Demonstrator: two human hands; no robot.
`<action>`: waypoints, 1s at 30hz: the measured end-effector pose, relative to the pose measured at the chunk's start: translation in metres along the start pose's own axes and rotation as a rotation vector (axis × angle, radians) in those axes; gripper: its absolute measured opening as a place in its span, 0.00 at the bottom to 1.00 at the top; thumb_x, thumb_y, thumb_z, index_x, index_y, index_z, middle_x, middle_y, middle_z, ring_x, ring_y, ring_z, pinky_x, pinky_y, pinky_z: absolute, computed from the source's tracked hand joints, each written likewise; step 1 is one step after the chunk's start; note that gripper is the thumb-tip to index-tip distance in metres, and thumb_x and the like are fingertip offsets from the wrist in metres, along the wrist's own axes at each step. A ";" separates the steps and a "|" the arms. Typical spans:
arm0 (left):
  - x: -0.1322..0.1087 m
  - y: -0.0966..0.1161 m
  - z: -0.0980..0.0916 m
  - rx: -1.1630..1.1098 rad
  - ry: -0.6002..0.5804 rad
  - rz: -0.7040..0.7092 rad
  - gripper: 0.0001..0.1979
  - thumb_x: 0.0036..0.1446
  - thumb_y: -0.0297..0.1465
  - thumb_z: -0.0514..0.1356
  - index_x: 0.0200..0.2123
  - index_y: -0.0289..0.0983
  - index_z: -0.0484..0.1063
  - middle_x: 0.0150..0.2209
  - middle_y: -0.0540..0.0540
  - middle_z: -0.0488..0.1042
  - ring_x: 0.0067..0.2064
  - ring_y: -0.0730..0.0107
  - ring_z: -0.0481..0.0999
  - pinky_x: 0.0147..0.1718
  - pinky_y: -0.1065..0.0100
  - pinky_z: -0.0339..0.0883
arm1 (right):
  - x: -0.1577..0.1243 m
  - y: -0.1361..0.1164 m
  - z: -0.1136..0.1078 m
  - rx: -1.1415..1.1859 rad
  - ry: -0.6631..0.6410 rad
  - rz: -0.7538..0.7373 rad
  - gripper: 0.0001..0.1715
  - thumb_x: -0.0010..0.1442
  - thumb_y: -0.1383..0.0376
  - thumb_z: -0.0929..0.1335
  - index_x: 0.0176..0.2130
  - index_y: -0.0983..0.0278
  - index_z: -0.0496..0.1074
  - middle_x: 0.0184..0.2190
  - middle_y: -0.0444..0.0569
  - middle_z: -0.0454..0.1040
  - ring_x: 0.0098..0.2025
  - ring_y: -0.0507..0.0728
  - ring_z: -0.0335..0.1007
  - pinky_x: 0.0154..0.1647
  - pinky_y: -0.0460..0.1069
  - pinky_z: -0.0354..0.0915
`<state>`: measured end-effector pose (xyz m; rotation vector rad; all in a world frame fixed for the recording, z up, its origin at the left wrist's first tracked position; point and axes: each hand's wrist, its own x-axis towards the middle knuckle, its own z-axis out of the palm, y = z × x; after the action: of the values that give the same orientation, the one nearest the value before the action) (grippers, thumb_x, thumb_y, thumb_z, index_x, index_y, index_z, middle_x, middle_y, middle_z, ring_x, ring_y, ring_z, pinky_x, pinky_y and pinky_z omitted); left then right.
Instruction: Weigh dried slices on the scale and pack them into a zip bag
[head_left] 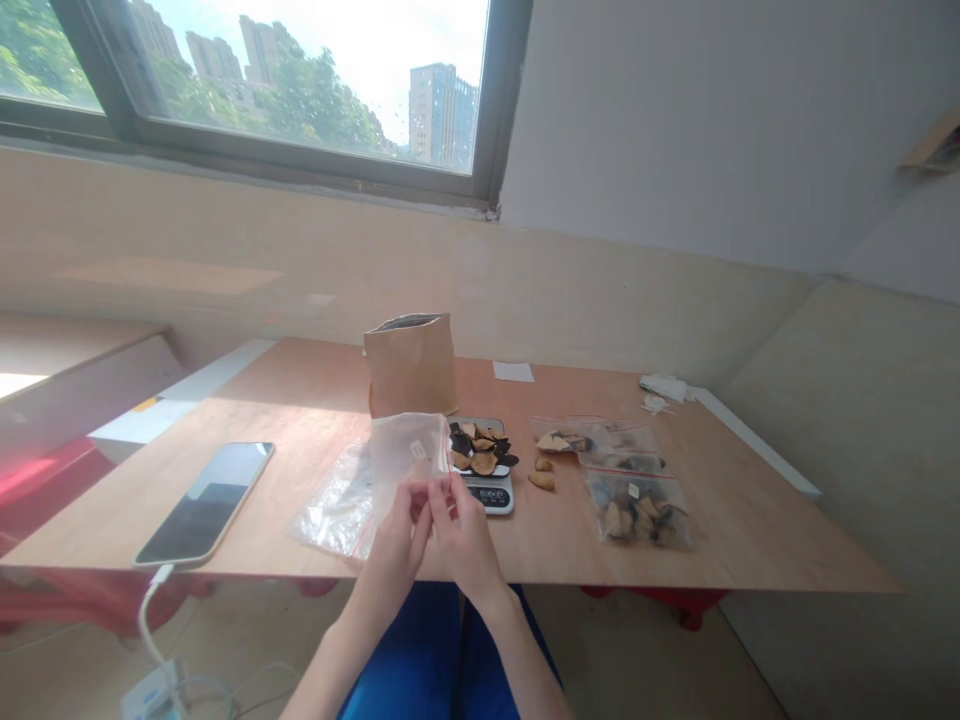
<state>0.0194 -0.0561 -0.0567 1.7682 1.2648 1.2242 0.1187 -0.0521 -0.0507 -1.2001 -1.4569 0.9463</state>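
Observation:
A clear zip-lock bag [401,455] with a small white label hangs upright between my two hands, its red-lined edge toward the right. My left hand [409,525] pinches that edge at its near end. Close beside it, my right hand [459,525] grips the same edge with the fingertips. Just beyond my hands stands a white digital kitchen scale [501,497], with dried brown and black slices [484,462] heaped on it. More clear plastic bags [330,505] lie flat under and left of the held bag. Whether the held bag's mouth is parted cannot be made out.
Behind the scale stands an open brown paper pouch [412,370]. Filled zip-lock bags [645,515] lie at the right, near two loose dried pieces [541,482]. A phone [210,505] with a white cable [150,610] rests at the left. Paper scraps [664,388] lie at the back right.

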 end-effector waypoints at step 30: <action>0.053 0.012 -0.024 0.171 0.186 -0.332 0.11 0.51 0.39 0.50 0.22 0.39 0.61 0.21 0.52 0.66 0.26 0.68 0.67 0.28 0.69 0.57 | 0.053 0.097 -0.096 -0.378 0.357 0.230 0.15 0.49 0.55 0.64 0.31 0.64 0.64 0.29 0.53 0.71 0.33 0.59 0.69 0.37 0.52 0.64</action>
<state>0.0066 -0.0107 -0.0202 1.5029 1.7366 1.1332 0.2314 0.0180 -0.1125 -1.7454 -1.2561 0.5739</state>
